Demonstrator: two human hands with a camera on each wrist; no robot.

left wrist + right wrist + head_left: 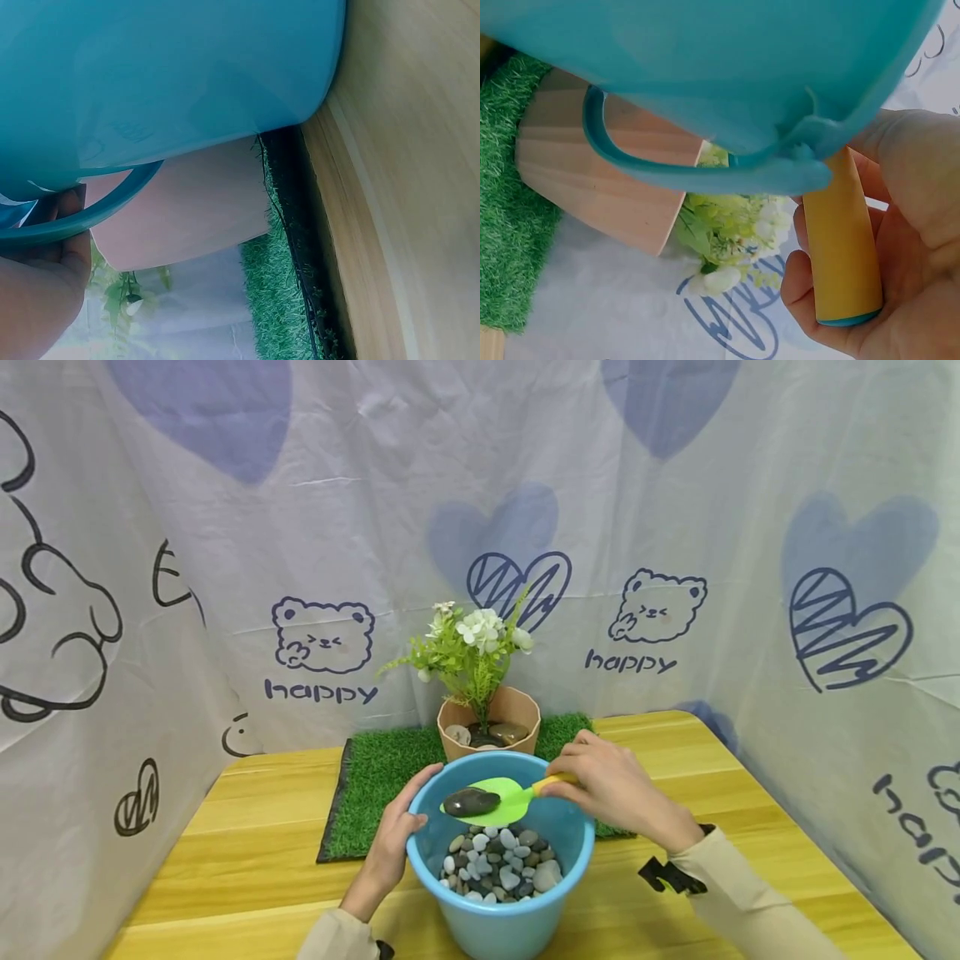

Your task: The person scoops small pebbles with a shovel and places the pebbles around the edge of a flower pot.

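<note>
A light blue bucket [502,931] stands on the table with many grey, white and brown pebbles [498,870] inside. My left hand [386,845] holds its left rim, the thumb over the edge; in the left wrist view the fingers lie by the bucket's handle [112,210]. My right hand [611,787] grips a small trowel by its yellow handle [844,244]. The trowel's green blade [513,803] is held roughly level inside the bucket's mouth, above the pebbles. On the blade lies a large, dark, smooth stone [467,802].
Behind the bucket, a pinkish-tan flowerpot [489,760] holds white flowers [482,628], leaves and several large stones. It stands on an artificial grass mat [375,793] on the wooden table [247,843]. A printed white curtain [360,527] hangs behind and on both sides.
</note>
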